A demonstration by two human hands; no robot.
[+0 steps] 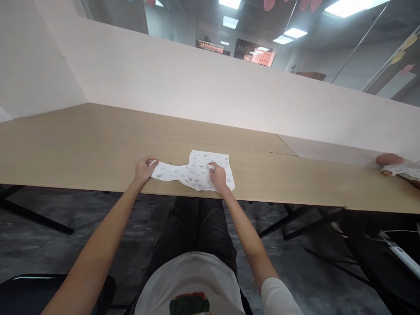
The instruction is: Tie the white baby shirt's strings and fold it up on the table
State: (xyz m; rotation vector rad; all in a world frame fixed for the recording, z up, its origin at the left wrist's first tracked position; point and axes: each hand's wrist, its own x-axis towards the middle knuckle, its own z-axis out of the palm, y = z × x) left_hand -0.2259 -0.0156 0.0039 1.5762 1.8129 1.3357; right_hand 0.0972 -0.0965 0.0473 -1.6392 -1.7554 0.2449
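Resting right hand (218, 176) on the wide part of the cloth (200, 170), fingers curled, too small to tell if gripping; pinching its narrow end in left hand (143, 169), nearly closed. Having it spread on the table (98, 144) from left hand to under and just past right. Facing the wall (197, 78) beyond both hands

Pale wall (197, 83) | glass panels (183, 26) | lit ceiling lights (230, 22) | dark grey floor (131, 245)
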